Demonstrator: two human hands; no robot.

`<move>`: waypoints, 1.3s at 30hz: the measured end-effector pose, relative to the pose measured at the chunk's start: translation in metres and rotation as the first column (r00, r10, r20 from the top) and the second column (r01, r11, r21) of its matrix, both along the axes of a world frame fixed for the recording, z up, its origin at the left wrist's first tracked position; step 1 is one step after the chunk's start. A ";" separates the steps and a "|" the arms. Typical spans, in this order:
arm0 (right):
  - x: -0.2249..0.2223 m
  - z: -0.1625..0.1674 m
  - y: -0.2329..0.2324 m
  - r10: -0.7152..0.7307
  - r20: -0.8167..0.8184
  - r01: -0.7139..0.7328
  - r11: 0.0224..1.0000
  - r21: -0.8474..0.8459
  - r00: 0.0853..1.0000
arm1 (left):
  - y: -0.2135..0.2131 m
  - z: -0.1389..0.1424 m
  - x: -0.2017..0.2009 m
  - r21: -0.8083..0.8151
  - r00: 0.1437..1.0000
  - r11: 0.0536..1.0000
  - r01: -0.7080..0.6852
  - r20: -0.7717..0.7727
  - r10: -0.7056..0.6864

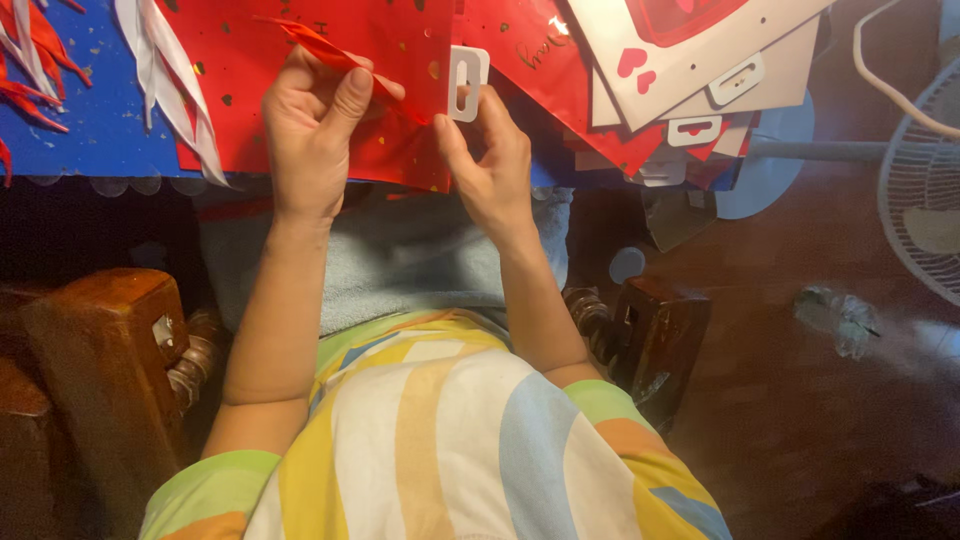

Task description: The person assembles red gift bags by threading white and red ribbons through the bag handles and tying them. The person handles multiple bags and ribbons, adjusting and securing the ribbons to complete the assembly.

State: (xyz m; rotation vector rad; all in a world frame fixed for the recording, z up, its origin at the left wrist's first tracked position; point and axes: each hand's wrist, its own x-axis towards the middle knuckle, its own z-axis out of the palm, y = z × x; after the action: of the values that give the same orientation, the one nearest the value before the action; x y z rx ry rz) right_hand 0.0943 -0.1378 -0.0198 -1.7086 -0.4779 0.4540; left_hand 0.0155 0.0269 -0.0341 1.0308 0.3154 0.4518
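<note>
Fingers of left hand (315,125) pinch red strip (320,45); right hand (490,165) fingers pinch white hang tab (466,84).

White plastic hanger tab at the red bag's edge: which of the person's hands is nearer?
Right. The right hand pinches the white hanger tab; the left hand grips a red strip beside it.

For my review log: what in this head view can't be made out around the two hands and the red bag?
- Red bag: its top is cut off by the frame's upper edge.
- Left hand: its fingertips are curled behind a red strip, so the grip is unclear.
- White hang tab by the right hand: whether it is stuck on yet cannot be told.
- Fan: cut off by the right edge.
</note>
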 end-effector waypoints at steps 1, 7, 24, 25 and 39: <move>0.002 -0.004 0.002 0.003 -0.017 -0.002 0.999 0.043 1.000 | 0.000 -0.002 0.001 0.013 1.000 1.000 0.000 -0.017 0.001; 0.016 -0.011 -0.002 0.056 -0.139 -0.047 0.997 0.069 0.989 | -0.003 -0.007 0.001 0.061 0.999 0.998 -0.023 -0.029 0.025; 0.023 -0.019 -0.008 0.138 -0.225 -0.098 0.979 0.179 0.965 | 0.006 -0.016 -0.004 -0.071 0.990 0.988 -0.140 -0.016 0.140; 0.024 -0.020 -0.008 0.141 -0.229 -0.100 0.978 0.184 0.963 | 0.006 -0.017 -0.004 -0.070 0.989 0.987 -0.146 -0.018 0.145; 0.023 -0.017 -0.006 0.127 -0.170 -0.106 0.987 0.123 0.977 | -0.008 -0.008 -0.008 0.562 0.989 0.824 0.076 -0.149 0.010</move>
State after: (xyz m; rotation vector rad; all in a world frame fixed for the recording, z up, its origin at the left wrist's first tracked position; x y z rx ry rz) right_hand 0.1177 -0.1439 -0.0371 -1.5208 -0.4668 0.6465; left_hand 0.0078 0.0193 -0.0421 1.6600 0.2984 0.4496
